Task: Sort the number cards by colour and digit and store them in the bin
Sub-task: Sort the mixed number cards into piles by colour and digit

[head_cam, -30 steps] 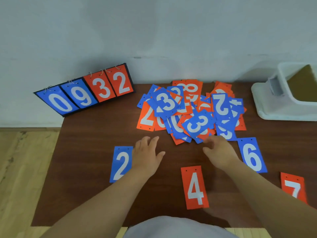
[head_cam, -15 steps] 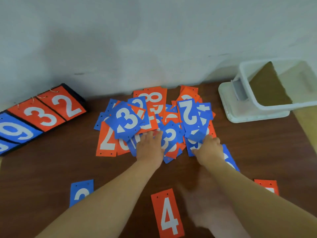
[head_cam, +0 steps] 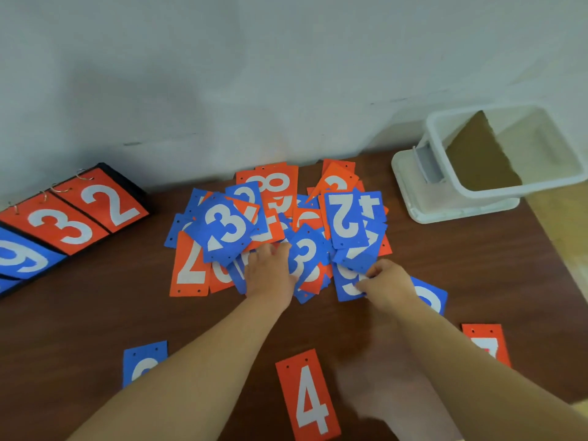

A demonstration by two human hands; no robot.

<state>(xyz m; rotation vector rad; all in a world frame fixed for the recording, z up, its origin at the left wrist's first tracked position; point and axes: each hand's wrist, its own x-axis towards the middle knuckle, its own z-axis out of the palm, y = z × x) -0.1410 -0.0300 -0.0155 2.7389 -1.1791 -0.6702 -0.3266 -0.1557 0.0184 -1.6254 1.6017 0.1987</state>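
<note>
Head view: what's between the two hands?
Nearer blue 3 card, on the pile's near edge, between left hand and right hand, which pinches another blue card; head view.

Looks forward and steeply down from head height, close over the tabletop (head_cam: 79, 313), facing the wall (head_cam: 286, 58) behind its far edge; single wide-angle view.

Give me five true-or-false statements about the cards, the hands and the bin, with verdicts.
1. The orange 4 card lies alone, apart from the pile. True.
2. Number cards already lie in the bin. False: none shows inside it.
3. The left hand and the right hand both touch the pile. True.
4. The scoreboard's orange flaps read 4 and 7. False: they read 3 and 2.
5. The pile holds only blue cards. False: blue and orange are mixed.
</note>
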